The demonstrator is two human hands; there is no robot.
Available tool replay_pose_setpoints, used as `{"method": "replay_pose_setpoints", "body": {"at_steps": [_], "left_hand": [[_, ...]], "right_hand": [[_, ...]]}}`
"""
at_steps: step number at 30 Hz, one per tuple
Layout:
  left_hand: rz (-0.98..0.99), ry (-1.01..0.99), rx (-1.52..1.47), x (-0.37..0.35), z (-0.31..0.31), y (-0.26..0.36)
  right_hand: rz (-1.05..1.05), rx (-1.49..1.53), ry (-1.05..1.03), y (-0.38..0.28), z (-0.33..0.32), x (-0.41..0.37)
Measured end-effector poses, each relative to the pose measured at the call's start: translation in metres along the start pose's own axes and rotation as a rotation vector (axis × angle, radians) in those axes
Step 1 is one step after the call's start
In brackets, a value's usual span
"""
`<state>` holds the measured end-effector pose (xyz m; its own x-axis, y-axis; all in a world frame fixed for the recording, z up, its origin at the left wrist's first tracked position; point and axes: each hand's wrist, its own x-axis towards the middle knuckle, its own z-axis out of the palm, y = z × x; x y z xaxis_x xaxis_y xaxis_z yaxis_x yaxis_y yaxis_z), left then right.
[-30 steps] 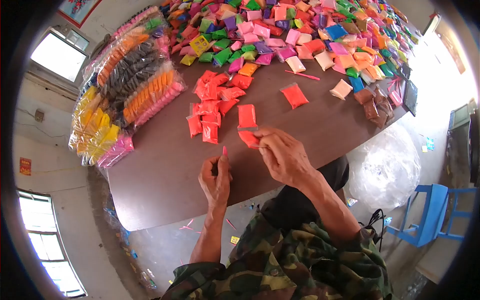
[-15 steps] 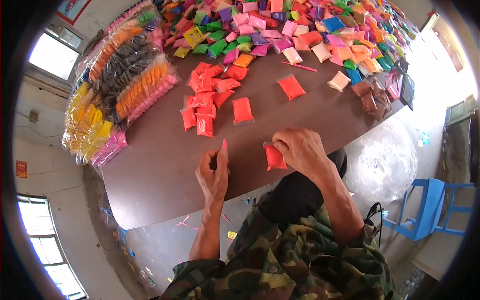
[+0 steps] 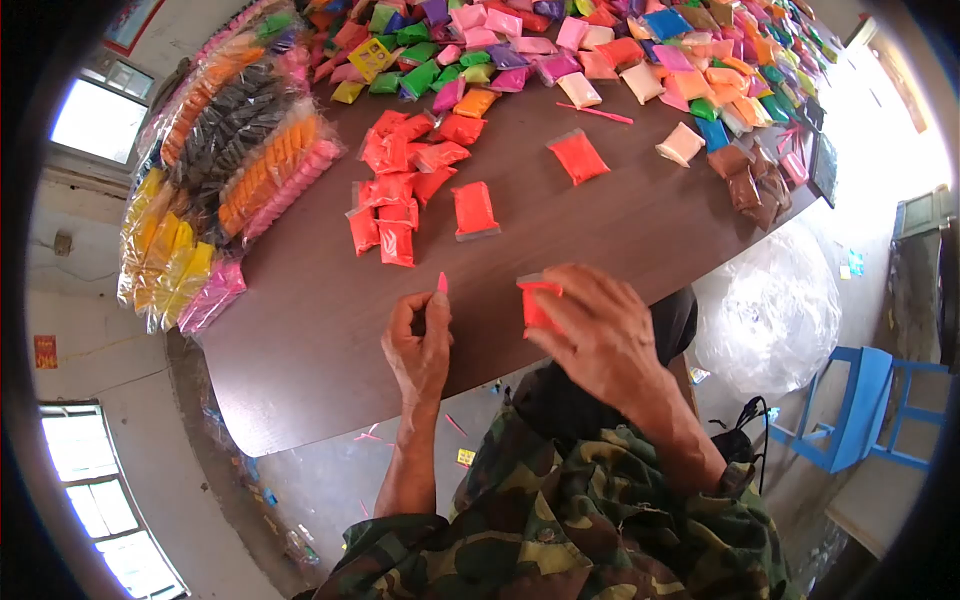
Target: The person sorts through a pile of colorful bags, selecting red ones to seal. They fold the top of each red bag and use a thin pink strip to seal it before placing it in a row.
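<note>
While bundles [image 3: 230,170] line the desk's [image 3: 300,350] left edge, the left hand [image 3: 420,345] pinches a pink stick [image 3: 442,284] upright over the near edge, fingers closed on it. Just right, the right hand [image 3: 600,335] grips an orange packet [image 3: 537,303], fingers curled around it, above that edge.

Left hand [image 3: 420,345] upright, thumb and forefinger pinched shut. Right hand [image 3: 595,335] beside that pinch, fingers curled closed.

shirt [image 3: 560,530]: green-brown camouflage | sleeves [image 3: 372,560]: elbow-length | left hand [image 3: 420,345], right hand [image 3: 592,335]: bare
</note>
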<state>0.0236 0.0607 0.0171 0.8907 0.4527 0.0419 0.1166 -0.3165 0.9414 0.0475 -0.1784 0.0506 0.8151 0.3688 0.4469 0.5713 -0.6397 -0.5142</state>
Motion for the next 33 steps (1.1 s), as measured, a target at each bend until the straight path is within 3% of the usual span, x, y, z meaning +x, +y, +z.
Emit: {"method": "replay_pose_setpoints", "body": {"at_steps": [12, 15, 18, 21, 27, 33], "left_hand": [[0.024, -0.077, 0.052, 0.0, -0.004, -0.001], [0.138, -0.059, 0.208, 0.003, -0.003, -0.012], [0.321, -0.154, 0.277, 0.002, 0.001, 0.0], [0.275, -0.286, 0.242, 0.0, 0.008, 0.018], [0.416, -0.44, 0.347, 0.003, 0.023, 0.021], [0.274, -0.514, 0.366, 0.016, 0.024, 0.026]], "right_hand": [[-0.06, 0.002, -0.116, 0.012, 0.014, -0.015], [-0.074, 0.011, -0.137, 0.01, 0.01, -0.014], [-0.091, 0.029, -0.139, 0.008, 0.008, -0.013], [-0.081, 0.056, -0.139, 0.007, 0.008, -0.014], [-0.052, 0.096, -0.11, 0.005, 0.009, -0.017], [-0.051, 0.1, -0.099, 0.005, 0.01, -0.016]]}}
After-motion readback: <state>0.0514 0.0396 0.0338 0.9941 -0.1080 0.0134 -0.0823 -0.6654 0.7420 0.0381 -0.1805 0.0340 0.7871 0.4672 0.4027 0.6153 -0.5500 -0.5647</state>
